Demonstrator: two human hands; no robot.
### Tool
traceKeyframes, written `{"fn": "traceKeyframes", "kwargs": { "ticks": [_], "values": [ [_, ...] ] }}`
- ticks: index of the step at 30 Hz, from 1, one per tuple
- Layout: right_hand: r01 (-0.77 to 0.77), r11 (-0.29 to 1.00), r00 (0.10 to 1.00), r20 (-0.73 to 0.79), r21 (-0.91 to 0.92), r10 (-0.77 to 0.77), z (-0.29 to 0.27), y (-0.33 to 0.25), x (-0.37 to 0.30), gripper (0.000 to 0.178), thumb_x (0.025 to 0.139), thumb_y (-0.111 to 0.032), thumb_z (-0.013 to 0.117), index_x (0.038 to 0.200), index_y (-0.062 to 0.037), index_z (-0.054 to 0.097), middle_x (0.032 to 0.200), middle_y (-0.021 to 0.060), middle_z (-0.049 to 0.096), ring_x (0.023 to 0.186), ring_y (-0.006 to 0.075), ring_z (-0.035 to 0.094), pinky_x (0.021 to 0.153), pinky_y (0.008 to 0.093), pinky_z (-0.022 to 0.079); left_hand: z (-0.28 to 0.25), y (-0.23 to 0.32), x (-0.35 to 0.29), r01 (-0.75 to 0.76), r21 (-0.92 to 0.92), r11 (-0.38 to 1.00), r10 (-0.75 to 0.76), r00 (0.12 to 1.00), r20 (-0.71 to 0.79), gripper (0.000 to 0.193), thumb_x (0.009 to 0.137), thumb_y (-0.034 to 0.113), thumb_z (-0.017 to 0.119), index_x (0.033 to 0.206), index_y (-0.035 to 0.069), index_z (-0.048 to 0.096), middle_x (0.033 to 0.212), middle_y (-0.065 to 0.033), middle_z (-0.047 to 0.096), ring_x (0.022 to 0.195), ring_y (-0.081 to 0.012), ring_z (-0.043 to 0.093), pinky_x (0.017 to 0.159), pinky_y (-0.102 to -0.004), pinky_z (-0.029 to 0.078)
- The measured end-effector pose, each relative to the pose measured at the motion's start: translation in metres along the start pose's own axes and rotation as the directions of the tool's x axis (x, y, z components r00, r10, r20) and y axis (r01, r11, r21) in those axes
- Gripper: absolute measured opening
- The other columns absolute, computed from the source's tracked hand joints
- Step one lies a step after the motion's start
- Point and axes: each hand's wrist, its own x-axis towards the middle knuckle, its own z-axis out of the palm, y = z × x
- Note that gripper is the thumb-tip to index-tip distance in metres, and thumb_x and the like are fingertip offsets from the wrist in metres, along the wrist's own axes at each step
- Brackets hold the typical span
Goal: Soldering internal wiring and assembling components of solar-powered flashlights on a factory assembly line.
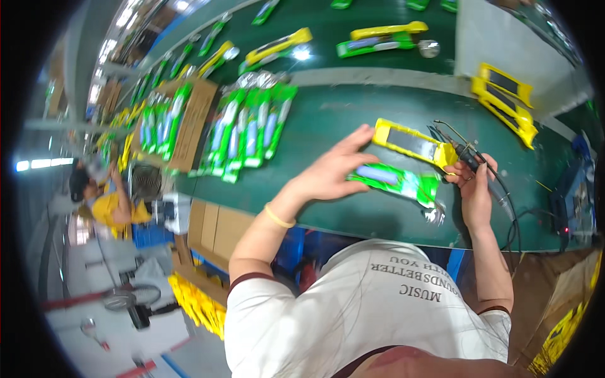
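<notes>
white shirt (378,309) borders table (340,101), yellow frame (411,145) well inside.

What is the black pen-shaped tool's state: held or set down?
Held: the right hand grips the black pen-shaped tool, its slim end jutting past the fingers.

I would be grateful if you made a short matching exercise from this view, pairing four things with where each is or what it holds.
Things:
1. Corded tool
2. Wristband
3. Cardboard box
4. Green casing between the hands

Places or states:
A. Contains several green pieces
B. Lies on the bench, nearer the person than the yellow frame
C. Held in the right hand
D. Worn around the wrist of the left hand

Pairs: 1-C, 2-D, 3-A, 4-B
</notes>
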Motion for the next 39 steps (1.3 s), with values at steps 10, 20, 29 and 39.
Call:
{"fn": "traceKeyframes", "kwargs": {
  "ticks": [10, 20, 29, 39],
  "values": [
    [0.204, 0.972, 0.946, -0.281, 0.119, -0.164, 0.008, 0.011, -0.018, 0.031, 0.094, -0.035, 0.039, 0.111, -0.0091, 0.041, 0.091, 0.0101, 0.055, 0.079, 0.0163, 0.051, 0.061, 0.0246, 0.036, 0.000, -0.009, -0.036, 0.000, 0.234, 0.972, 0.026, 0.994, -0.107, 0.059, 0.068, 0.014, 0.069, 0.123, 0.007, 0.047, 0.126, -0.0140, 0.046, 0.121, -0.0334, 0.038, 0.101, -0.0408, 0.030],
    [0.292, 0.943, 0.954, -0.122, 0.156, -0.275, -0.001, 0.003, -0.034, 0.026, 0.091, -0.030, 0.046, 0.106, -0.0090, 0.041, 0.079, 0.0084, 0.052, 0.067, 0.0150, 0.047, 0.059, 0.0259, 0.037, 0.013, 0.016, -0.021, -0.048, 0.508, 0.860, 0.189, 0.955, -0.230, 0.046, 0.066, 0.015, 0.073, 0.109, 0.005, 0.059, 0.117, -0.0113, 0.054, 0.113, -0.0286, 0.047, 0.093, -0.0394, 0.038],
    [0.315, 0.940, 0.944, -0.143, 0.134, -0.296, 0.002, 0.004, -0.036, 0.023, 0.090, -0.023, 0.047, 0.105, -0.0062, 0.041, 0.076, 0.0108, 0.050, 0.062, 0.0154, 0.045, 0.059, 0.0266, 0.038, 0.004, 0.005, -0.059, 0.140, 0.333, 0.932, 0.046, 0.868, -0.494, 0.020, 0.065, 0.000, 0.069, 0.082, 0.005, 0.059, 0.081, -0.0082, 0.060, 0.075, -0.0255, 0.056, 0.066, -0.0336, 0.046],
    [0.173, 0.957, 0.965, 0.153, 0.234, -0.212, 0.071, -0.003, -0.034, 0.029, 0.092, -0.020, 0.043, 0.113, -0.0058, 0.027, 0.104, 0.0229, 0.051, 0.093, 0.0321, 0.058, 0.080, 0.0423, 0.051, 0.008, 0.026, -0.023, -0.083, 0.490, 0.868, 0.264, 0.913, -0.312, 0.026, 0.064, 0.002, 0.072, 0.087, 0.004, 0.061, 0.088, -0.0087, 0.059, 0.081, -0.0253, 0.058, 0.068, -0.0327, 0.048]
  ]
}}
